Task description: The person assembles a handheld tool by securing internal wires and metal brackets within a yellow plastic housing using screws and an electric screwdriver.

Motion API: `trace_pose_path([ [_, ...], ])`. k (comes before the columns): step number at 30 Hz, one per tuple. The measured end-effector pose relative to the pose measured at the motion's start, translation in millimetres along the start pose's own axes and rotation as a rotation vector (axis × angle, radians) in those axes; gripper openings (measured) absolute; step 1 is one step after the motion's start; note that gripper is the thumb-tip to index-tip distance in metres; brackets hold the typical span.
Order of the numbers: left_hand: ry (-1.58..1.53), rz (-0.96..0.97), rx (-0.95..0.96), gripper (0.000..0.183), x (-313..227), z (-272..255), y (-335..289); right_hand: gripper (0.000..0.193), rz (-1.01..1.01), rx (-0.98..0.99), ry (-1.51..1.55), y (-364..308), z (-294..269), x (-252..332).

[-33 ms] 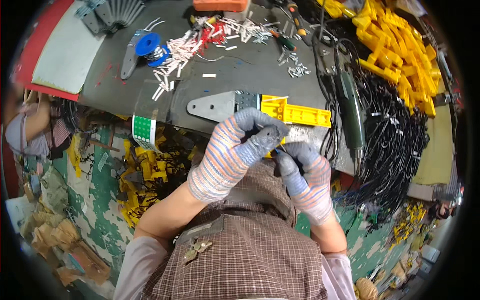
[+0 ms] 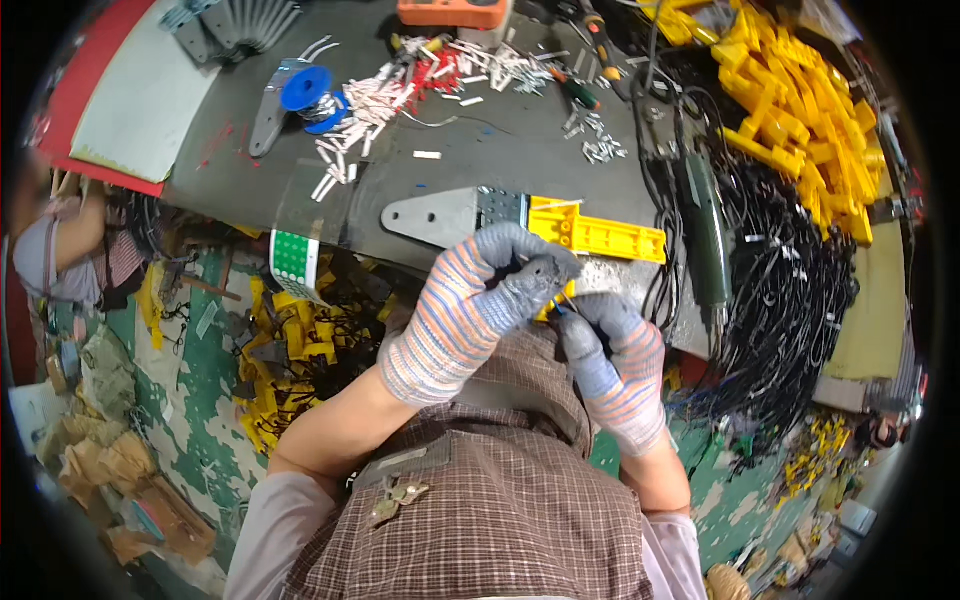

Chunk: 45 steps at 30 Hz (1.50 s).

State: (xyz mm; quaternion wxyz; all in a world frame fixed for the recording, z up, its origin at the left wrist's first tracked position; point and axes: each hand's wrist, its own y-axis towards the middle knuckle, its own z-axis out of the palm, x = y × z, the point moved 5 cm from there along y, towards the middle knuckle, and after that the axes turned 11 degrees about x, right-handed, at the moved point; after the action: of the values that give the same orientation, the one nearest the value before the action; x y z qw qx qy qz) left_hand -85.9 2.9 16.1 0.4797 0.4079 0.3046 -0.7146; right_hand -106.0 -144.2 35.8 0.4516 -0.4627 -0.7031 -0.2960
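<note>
**Operator:** Workbench [image 2: 520, 160] layout first, please. What lies around you?

**Guide:** You have a dark bench with a large heap of yellow plastic housings [image 2: 790, 110] at your right, a mass of black wire leads [image 2: 790, 300] beside it, and a grey metal plate [image 2: 440, 215] carrying a yellow fixture [image 2: 600, 235] just ahead of your hands. White sleeves [image 2: 400, 100] lie scattered near a blue spool [image 2: 305, 88].

**Operator:** And the hands?

**Guide:** Your left hand [image 2: 480, 310] is clenched around a small yellow part [image 2: 556, 296], mostly hidden by the glove. Your right hand [image 2: 610, 355] pinches a thin wire at that part. Hold both close to the bench edge, keep the part steady, and guide the wire squarely.

**Operator:** Containers?

**Guide:** An orange tray [image 2: 455, 12] sits at the far edge; you cannot tell its contents.
</note>
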Motion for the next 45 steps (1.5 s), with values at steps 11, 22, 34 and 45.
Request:
trace_pose_path([
  [11, 1.356, -0.529, 0.362, 0.030, -27, -102, -95, 0.014, 0.326, -0.080, 0.347, 0, -10, -45],
  [22, 1.566, -0.107, -0.271, 0.023, -90, -129, 103, 0.014, 0.314, -0.234, 0.528, 20, -21, -57],
  [34, 1.929, -0.391, -0.327, 0.026, -55, -137, 145, 0.014, 0.283, -0.167, 0.590, 28, -32, -54],
  [45, 0.748, -0.020, -0.236, 0.020, -37, -62, 66, 0.010, 0.340, -0.166, 0.718, 29, -44, -59],
])
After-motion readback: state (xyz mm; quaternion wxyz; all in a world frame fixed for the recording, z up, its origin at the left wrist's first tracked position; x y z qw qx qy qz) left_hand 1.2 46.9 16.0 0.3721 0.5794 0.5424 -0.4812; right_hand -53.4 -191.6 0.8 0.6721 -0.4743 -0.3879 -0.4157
